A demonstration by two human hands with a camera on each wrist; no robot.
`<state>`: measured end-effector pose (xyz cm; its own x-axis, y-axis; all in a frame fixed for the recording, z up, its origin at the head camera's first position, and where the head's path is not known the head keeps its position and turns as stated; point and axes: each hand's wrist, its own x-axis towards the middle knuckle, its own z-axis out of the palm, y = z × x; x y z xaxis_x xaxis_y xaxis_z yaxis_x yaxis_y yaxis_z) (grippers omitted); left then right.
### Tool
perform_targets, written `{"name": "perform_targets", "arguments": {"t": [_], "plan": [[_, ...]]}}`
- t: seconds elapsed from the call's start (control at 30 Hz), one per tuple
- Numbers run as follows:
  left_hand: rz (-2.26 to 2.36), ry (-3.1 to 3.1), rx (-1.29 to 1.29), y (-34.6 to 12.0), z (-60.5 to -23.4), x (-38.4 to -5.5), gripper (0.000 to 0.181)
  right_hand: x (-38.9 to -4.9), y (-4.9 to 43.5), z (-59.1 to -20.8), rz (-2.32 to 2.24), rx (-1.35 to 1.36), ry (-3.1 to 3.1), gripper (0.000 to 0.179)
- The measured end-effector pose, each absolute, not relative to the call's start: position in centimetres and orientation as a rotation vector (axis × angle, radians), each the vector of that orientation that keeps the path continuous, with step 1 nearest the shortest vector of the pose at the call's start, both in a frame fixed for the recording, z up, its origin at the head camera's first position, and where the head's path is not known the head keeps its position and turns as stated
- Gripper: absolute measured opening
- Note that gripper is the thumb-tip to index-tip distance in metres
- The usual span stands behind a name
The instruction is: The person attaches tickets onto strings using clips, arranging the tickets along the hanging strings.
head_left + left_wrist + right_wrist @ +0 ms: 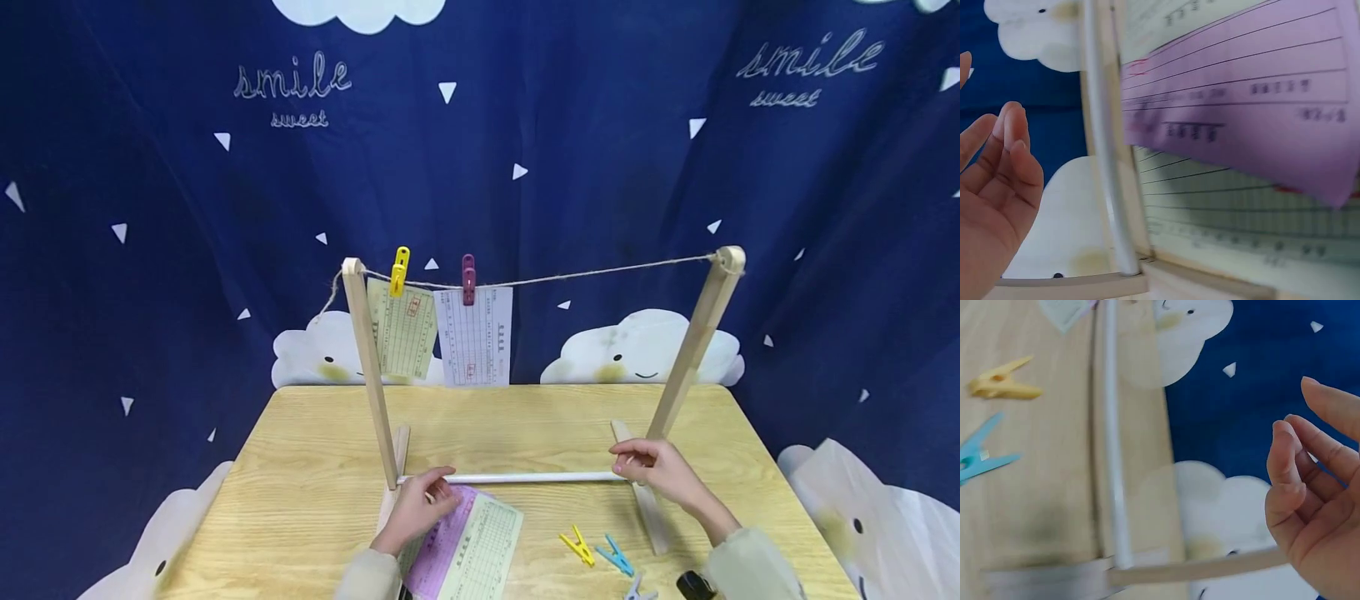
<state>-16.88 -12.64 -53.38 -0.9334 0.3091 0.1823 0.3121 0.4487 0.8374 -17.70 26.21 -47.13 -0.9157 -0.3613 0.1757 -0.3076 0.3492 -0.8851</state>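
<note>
My left hand (pixel 418 510) hovers by the white crossbar (pixel 525 477), over a purple printed slip (pixel 438 554) and a pale green slip (pixel 483 552) that overlap on the table. Its fingers are loosely bent and hold nothing, as the left wrist view confirms. Beside the foot of the right wooden post (pixel 693 342) is my right hand (pixel 663 473), fingers relaxed around empty space. On the string (pixel 600 272) hang a yellowish slip (pixel 405 342) under a yellow clothespin (pixel 400 271) and a white slip (pixel 491 333) under a maroon clothespin (pixel 468 279).
Loose on the table's right front lie a yellow clothespin (pixel 579 547), a blue clothespin (pixel 616 556) and a grey clothespin (pixel 637 590), cut off by the frame. A black object (pixel 695 585) sits near the right sleeve. The left post (pixel 369 367) rises behind the left hand.
</note>
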Motion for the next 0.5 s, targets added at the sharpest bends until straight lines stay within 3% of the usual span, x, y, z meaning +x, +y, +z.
{"name": "perform_targets", "arguments": {"t": [0.5], "plan": [[-1.262,-2.783,-0.656,-11.8,-55.8,-17.1,0.054,-16.6,27.9,-52.6,-1.688,-0.458,2.475,0.028]]}}
